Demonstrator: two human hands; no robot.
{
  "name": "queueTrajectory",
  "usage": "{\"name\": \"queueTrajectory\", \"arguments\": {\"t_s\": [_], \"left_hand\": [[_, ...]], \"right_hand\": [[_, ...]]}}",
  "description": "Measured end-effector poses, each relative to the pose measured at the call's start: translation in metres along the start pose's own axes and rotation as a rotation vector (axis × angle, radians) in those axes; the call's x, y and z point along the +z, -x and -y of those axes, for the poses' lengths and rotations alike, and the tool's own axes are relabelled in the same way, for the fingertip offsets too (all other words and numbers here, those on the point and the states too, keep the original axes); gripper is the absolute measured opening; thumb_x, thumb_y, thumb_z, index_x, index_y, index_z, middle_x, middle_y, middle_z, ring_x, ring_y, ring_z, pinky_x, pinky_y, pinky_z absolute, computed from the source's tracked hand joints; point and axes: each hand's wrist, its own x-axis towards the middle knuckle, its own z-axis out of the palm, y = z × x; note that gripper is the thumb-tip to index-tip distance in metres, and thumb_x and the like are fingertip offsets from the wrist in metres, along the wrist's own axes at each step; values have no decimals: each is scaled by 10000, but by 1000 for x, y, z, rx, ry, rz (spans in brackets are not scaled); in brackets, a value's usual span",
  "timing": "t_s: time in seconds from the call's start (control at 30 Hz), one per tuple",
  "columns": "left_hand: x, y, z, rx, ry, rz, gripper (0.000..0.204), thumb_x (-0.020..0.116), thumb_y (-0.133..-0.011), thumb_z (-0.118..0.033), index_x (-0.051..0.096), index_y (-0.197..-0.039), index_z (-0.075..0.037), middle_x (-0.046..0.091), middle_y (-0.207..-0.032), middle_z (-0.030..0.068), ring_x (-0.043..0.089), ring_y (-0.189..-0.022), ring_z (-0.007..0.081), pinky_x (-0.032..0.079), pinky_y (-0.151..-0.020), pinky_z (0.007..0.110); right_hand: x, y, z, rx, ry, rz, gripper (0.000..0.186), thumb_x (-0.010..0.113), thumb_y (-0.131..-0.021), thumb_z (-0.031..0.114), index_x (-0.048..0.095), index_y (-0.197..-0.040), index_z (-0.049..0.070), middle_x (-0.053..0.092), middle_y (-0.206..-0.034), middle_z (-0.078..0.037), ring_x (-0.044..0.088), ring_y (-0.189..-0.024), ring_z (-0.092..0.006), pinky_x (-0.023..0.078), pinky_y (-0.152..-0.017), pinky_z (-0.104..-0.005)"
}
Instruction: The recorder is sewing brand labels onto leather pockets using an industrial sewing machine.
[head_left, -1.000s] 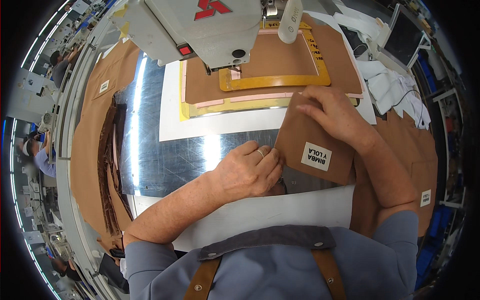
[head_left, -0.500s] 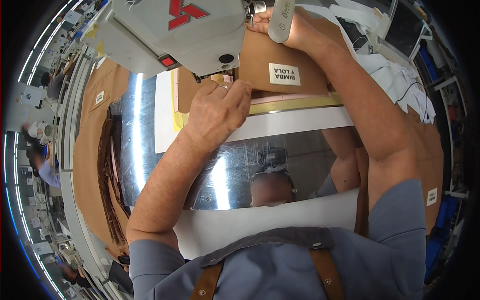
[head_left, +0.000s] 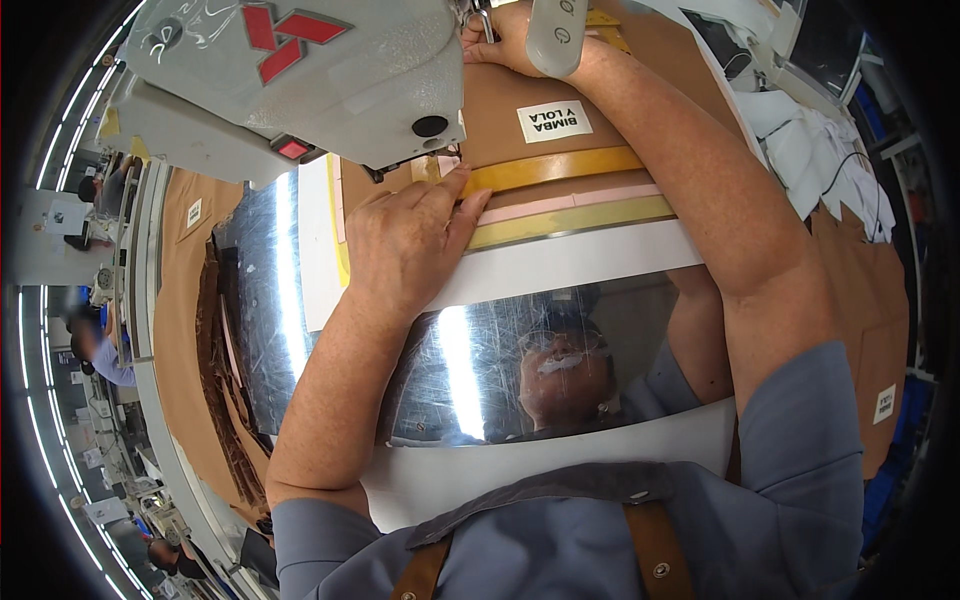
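Observation:
My left hand [head_left: 405,235] rests its fingertips near the left end of the yellow frame's front bar [head_left: 555,165], fingers slightly bent, thumb apart. My right hand [head_left: 505,45] is at the back beside the sewing machine head [head_left: 370,85], fingers curled on the top edge of a brown fabric piece [head_left: 515,90], partly hidden by a white handle [head_left: 555,35]. The piece bears a white label [head_left: 555,122] and lies just behind the front bar, over more brown fabric [head_left: 700,100] with pink strips [head_left: 530,205] along its edge.
A shiny metal plate [head_left: 530,300] reflects my face and right arm. Brown fabric stacks [head_left: 185,330] lie left and right. A monitor [head_left: 820,45] and white cloth [head_left: 785,135] are at the back right. Co-workers [head_left: 100,350] sit along the far left.
Both hands moved away from me toward the machine head, taking the labelled brown piece from in front onto the framed area. The front bar, covered half a second ago, now shows again.

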Motion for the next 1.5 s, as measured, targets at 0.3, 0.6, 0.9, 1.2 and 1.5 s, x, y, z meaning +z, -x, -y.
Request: {"name": "queueTrajectory", "arguments": {"t_s": [0.3,0.6,0.9,1.2,1.5], "left_hand": [[0,-1,4,61,-41,99,382,759,-835,-321,685,-1145,-111,710,-710,46,658,-568,174,511,-653,332],[-1,-13,-3,11,-14,158,416,727,-840,-423,696,-1130,-127,677,-664,65,642,-579,171,497,-719,325],[-5,-11,-1,-28,68,174,416,758,-822,-379,723,-1111,-83,424,-493,-4,423,-461,138,404,-591,309],[-4,-10,2,-155,257,193,387,773,-829,-292,714,-1115,-37,339,-508,-32,321,-474,68,290,-492,250],[-22,-11,14,-242,355,403,416,738,-840,-219,691,-1216,-46,388,-552,-21,325,-505,66,307,-547,231]], "right_hand": [[11,-6,-9,-89,-109,-6,98,685,-885,151,670,-866,57,661,-797,-31,580,-722,-129,476,-675,-270],[7,-14,-24,124,-160,68,145,759,-788,191,670,-782,77,661,-722,-50,603,-663,-164,482,-634,-314],[8,16,48,141,383,-246,182,665,-921,325,681,-1007,166,713,-891,-64,671,-801,-235,515,-773,-378],[2,18,66,153,368,-149,276,530,-912,197,705,-1097,89,698,-1115,-147,675,-1022,-296,545,-842,-407],[9,12,57,188,306,-129,278,608,-863,195,712,-1099,90,705,-1091,-158,685,-1001,-307,549,-839,-411]]}}
